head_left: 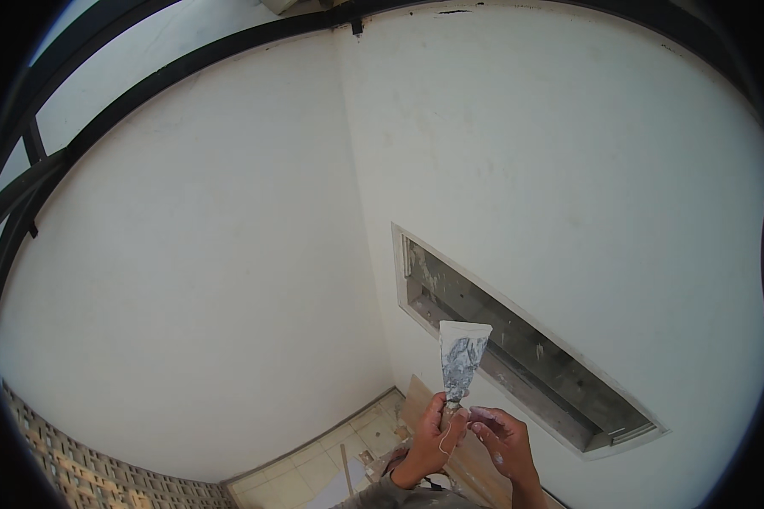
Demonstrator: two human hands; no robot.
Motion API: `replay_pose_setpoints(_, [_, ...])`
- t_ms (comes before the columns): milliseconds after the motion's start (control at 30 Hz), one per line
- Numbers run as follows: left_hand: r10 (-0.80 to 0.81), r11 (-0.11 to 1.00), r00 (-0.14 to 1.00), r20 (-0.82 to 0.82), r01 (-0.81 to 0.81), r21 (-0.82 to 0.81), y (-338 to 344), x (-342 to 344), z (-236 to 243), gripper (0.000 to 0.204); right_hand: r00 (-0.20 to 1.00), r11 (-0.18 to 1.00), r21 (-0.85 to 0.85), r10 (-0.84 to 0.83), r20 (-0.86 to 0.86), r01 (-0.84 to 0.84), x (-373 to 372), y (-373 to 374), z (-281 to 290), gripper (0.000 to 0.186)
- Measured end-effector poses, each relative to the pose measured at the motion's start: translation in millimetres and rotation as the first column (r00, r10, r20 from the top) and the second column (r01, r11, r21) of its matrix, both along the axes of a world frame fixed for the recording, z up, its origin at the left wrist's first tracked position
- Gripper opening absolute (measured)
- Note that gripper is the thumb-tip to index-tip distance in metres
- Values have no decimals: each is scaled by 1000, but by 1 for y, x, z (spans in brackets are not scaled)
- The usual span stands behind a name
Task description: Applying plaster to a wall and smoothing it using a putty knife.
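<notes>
My left hand (pixel 429 445) is closed around the handle of a putty knife (pixel 463 356), its wide blade pointing up and smeared with white and grey material. A thin pale strand hangs over that hand. Just right of the handle is my right hand (pixel 501 445), with white specks on it and its fingers curled, thumb and index close together at the handle's side; what they hold, if anything, is too small to make out. Behind the blade, a long recessed opening (pixel 526 339) with a stained, dark pane and a pale frame is set in the white wall (pixel 569 153).
Another white wall (pixel 178 254) meets it at a corner. Dark metal beams (pixel 170 64) curve along the top. Below are a tiled floor (pixel 310 471), a brown board (pixel 412 394) against the wall and loose items. A perforated block screen (pixel 85 462) stands lower left.
</notes>
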State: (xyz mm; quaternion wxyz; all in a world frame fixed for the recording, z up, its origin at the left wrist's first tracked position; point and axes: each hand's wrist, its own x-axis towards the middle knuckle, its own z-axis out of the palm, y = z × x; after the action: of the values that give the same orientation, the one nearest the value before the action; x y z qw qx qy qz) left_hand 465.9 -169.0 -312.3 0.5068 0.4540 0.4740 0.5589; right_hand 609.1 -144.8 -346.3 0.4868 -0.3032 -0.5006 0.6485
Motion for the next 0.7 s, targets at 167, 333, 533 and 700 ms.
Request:
replay_pose_setpoints(167, [-1,973,969,-245,-56,-223,34,-1,-5,11,901,994,-55,-63,428,96,-4,16,-67,38])
replay_pose_setpoints(333, [-287,883,916,-280,140,-448,58,-17,-71,19,851,914,-307,-73,520,266,-23,-48,-172,26])
replay_pose_setpoints(533, [-822,557,298,-485,243,-794,-16,-78,-310,25,738,340,-661,-191,648,669,-31,-238,-331,35])
replay_pose_setpoints(700, [-898,376,-113,-426,308,-874,-57,-139,-490,38,628,-210,-702,-325,707,681,-55,-329,-467,34])
